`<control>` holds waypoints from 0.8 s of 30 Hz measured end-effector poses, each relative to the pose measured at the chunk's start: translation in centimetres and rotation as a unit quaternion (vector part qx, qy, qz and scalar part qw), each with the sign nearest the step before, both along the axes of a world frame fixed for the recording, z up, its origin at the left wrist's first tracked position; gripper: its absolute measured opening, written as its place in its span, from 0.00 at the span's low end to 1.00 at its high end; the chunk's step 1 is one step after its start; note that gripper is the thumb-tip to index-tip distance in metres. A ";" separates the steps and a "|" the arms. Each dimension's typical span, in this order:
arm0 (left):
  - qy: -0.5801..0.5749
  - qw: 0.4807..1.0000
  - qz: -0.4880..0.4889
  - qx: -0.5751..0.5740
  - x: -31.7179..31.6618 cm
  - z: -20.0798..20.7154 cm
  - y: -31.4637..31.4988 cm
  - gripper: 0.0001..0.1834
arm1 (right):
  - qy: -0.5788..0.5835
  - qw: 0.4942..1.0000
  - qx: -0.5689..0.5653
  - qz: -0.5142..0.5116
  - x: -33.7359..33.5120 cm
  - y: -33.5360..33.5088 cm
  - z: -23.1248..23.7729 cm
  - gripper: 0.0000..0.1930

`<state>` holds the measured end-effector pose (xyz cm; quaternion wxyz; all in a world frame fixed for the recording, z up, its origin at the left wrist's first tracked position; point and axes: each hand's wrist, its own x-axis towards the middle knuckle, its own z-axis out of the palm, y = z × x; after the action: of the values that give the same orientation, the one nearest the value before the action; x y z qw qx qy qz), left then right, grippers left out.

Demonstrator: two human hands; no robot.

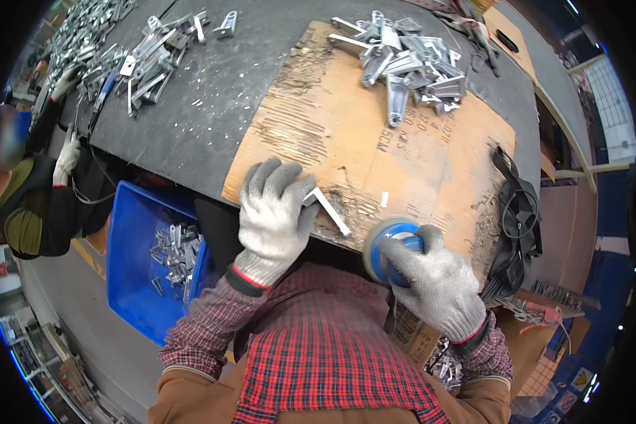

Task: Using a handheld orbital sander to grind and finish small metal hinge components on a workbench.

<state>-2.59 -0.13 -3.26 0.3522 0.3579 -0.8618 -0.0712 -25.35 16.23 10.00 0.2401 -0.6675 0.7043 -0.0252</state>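
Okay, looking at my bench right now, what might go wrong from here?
If the round blue tool in the right grip slips, it might catch the nearby left grip, which holds a slim metal part with one end jutting toward the tool. The torn cardboard near that part could snag it. The loosely heaped metal pieces on the cardboard's far end may slide if the sheet gets tugged.

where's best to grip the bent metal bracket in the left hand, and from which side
Probably the short bent end of the metal bracket, coming from the left, where the left hand has it: the long leg juts right, toward the blue sander, so gripping here should keep that hand farther from it.
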 end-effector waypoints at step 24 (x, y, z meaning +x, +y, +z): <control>0.116 0.963 -0.138 0.202 2.6 0.0 -2.8 0.18 | -0.068 0.996 -0.033 0.056 2.3 -9.2 1.5 0.34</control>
<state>-0.02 -2.94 -3.27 0.3574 0.2886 -0.8237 -0.3325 -23.04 6.99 11.45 0.2664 -0.7100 0.6469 -0.0804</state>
